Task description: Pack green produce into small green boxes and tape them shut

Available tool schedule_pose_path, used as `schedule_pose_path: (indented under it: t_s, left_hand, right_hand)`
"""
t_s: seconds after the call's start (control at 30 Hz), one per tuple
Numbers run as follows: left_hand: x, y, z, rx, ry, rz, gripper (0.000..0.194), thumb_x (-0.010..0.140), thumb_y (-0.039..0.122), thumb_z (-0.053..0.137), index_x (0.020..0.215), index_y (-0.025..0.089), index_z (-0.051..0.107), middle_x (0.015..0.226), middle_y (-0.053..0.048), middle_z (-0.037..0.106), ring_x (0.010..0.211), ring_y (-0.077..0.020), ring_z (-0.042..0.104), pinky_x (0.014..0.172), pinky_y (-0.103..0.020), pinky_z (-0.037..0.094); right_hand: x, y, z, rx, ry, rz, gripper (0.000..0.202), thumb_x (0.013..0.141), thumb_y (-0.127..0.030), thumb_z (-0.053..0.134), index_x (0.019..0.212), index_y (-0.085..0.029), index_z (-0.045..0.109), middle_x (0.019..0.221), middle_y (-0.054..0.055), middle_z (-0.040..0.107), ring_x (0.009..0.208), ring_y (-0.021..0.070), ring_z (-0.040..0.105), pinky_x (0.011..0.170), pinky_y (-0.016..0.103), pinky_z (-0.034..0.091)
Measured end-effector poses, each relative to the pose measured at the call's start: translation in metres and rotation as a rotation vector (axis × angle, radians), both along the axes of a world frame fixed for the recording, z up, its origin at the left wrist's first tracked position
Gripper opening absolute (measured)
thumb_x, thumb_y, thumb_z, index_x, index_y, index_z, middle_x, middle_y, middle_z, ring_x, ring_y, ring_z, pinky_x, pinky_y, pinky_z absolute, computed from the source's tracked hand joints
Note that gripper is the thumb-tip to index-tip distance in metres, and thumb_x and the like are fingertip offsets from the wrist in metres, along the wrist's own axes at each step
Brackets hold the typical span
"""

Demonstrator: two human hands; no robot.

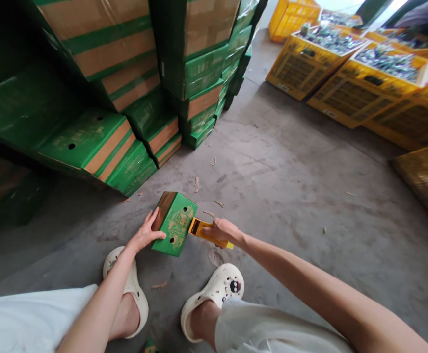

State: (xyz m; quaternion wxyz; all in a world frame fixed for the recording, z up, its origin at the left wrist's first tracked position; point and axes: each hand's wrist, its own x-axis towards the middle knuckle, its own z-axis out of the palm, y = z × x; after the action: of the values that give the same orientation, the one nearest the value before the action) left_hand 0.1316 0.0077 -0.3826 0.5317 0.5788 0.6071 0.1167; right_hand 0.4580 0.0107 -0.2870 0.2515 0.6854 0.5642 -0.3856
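Note:
A small green cardboard box [179, 223] with brown tape-like bands along one side and two round holes rests on the concrete floor in front of my feet. My left hand [146, 235] grips its left side, with the thumb over the green face and the fingers along the brown side. My right hand [223, 230] is closed around an orange hand tool [199, 227] with a dark slot near its front and a yellow tip at the back. The tool's front end is against the box's right edge. Its exact kind I cannot make out.
Tall stacks of green and brown boxes [107, 147] stand at the left. Yellow crates [298, 63] full of small wrapped items line the upper right, with a person's sleeve [423, 17] behind. Paper scraps [197, 184] lie on the floor near my white clogs [214, 289].

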Motion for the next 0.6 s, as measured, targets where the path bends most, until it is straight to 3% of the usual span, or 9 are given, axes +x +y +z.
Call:
schedule_pose_path:
  t_s: [0.13,0.23,0.3,0.37,0.47,0.6]
  left_hand:
    - [0.014,0.010,0.006,-0.087,0.149,0.006,0.125,0.068,0.035,0.084,0.171,0.017,0.016,0.179,-0.021,0.008,0.165,-0.0376,0.014,0.131,-0.048,0.024]
    - [0.027,0.016,0.010,-0.104,0.196,0.044,0.132,0.070,0.058,0.085,0.171,0.014,0.013,0.177,-0.025,0.010,0.164,-0.0417,0.011,0.130,-0.055,0.024]
    - [0.039,0.020,0.012,-0.122,0.202,0.070,0.129,0.074,0.076,0.074,0.170,0.016,0.013,0.176,-0.027,0.014,0.163,-0.0443,0.014,0.128,-0.060,0.025]
    - [0.057,0.022,0.015,-0.153,0.234,0.092,0.131,0.074,0.082,0.070,0.170,0.016,0.011,0.174,-0.031,0.018,0.161,-0.0489,0.021,0.125,-0.064,0.027]
    - [0.088,0.023,0.017,-0.105,0.323,0.098,0.148,0.063,0.075,0.083,0.169,0.011,0.002,0.170,-0.038,0.020,0.158,-0.0546,0.023,0.122,-0.064,0.027]
    - [0.103,0.021,0.015,0.019,0.361,0.052,0.147,0.064,0.066,0.085,0.169,0.014,-0.004,0.172,-0.032,0.018,0.159,-0.0539,0.018,0.123,-0.063,0.024]
  right_hand:
    - [-0.011,0.004,-0.001,0.001,-0.037,-0.023,0.054,0.092,-0.065,0.063,0.114,-0.018,0.077,0.110,0.016,0.080,0.101,0.0299,0.077,0.076,0.031,0.058]
    - [-0.012,0.003,-0.005,0.012,-0.050,-0.041,0.051,0.092,-0.063,0.063,0.117,-0.021,0.077,0.115,0.016,0.080,0.104,0.0298,0.077,0.079,0.031,0.058]
    - [-0.010,0.002,-0.009,0.015,-0.049,-0.050,0.051,0.093,-0.062,0.062,0.116,-0.020,0.077,0.113,0.016,0.080,0.103,0.0292,0.078,0.079,0.030,0.058]
    - [-0.007,-0.001,-0.013,0.015,-0.043,-0.055,0.049,0.095,-0.060,0.061,0.116,-0.019,0.077,0.108,0.015,0.081,0.100,0.0281,0.078,0.078,0.030,0.058]
    - [-0.001,-0.006,-0.020,0.029,-0.038,-0.056,0.047,0.096,-0.057,0.061,0.114,-0.017,0.078,0.107,0.016,0.081,0.103,0.0291,0.078,0.080,0.030,0.058]
    - [0.005,-0.008,-0.026,0.051,-0.014,-0.053,0.046,0.094,-0.057,0.064,0.112,-0.017,0.079,0.113,0.019,0.080,0.110,0.0339,0.077,0.085,0.034,0.059]
